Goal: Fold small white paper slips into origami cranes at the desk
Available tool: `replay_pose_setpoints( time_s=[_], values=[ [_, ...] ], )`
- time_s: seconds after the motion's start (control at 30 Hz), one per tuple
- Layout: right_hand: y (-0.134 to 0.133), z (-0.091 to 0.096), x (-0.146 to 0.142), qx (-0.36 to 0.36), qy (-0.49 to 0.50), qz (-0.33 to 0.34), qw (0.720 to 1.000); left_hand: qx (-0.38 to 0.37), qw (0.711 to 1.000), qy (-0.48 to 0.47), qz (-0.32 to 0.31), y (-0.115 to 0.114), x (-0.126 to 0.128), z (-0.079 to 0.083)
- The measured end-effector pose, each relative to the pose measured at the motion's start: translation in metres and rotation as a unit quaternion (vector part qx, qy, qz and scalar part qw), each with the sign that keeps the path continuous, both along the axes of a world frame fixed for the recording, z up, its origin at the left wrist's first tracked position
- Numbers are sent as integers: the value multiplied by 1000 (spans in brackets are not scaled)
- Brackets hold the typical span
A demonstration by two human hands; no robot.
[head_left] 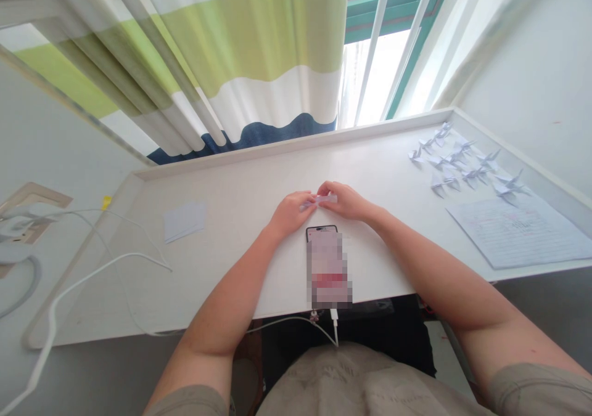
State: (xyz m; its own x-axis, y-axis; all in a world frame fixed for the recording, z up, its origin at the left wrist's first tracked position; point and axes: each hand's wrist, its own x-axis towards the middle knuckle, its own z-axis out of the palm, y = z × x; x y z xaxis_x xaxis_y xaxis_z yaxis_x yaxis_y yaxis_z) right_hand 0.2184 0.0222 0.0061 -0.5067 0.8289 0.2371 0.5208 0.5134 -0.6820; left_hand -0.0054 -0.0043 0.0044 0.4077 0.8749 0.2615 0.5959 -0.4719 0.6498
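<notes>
A small pale folded piece of paper lies between my hands on the white desk. My left hand pinches its left end with curled fingers. My right hand pinches its right end, fingers pressed together. Just in front of my hands lies a phone with a cable plugged in at its near end.
Several folded paper cranes sit at the far right of the desk, with a lined written sheet nearer. A small stack of paper squares lies at left. White cables trail over the left edge. A striped curtain hangs behind.
</notes>
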Motion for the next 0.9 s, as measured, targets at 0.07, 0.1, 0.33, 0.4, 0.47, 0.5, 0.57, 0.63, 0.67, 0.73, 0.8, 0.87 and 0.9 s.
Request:
replay_pose_setpoints(
  time_s=[0.07,0.1,0.33,0.4,0.47,0.5,0.57,0.63,0.67,0.73,0.8,0.87,0.9],
  values=[
    [0,-1,-2,-11,3,-24,1000,-2,1000,-4,-2,0,-1,0],
    [-1,-1,-3,-14,4,-35,999,-1,1000,-4,-1,0,-1,0],
    [-3,5,3,66,-33,35,997,26,1000,14,0,2,-4,-1],
    [-2,5,5,72,-63,39,995,28,1000,13,-5,2,-5,-1],
    [-2,5,6,72,-73,36,994,26,1000,13,-10,3,-5,-1],
    [-1,5,6,72,-70,37,994,23,1000,13,-11,3,-6,0],
    [0,4,6,66,-58,43,995,10,1000,10,-10,3,-6,0],
    [1,4,8,55,-52,53,996,-8,1000,-1,-3,3,-7,0],
    [2,4,8,50,-53,57,996,-17,1000,-8,0,2,-7,1],
    [3,4,10,50,-62,62,995,-30,999,-18,4,1,-7,2],
    [3,5,12,59,-76,61,993,-37,999,-22,4,0,-8,3],
    [4,5,13,69,-88,56,992,-40,999,-23,2,-1,-8,4],
    [4,5,14,70,-90,54,992,-41,999,-23,2,-1,-8,4]
  ],
)
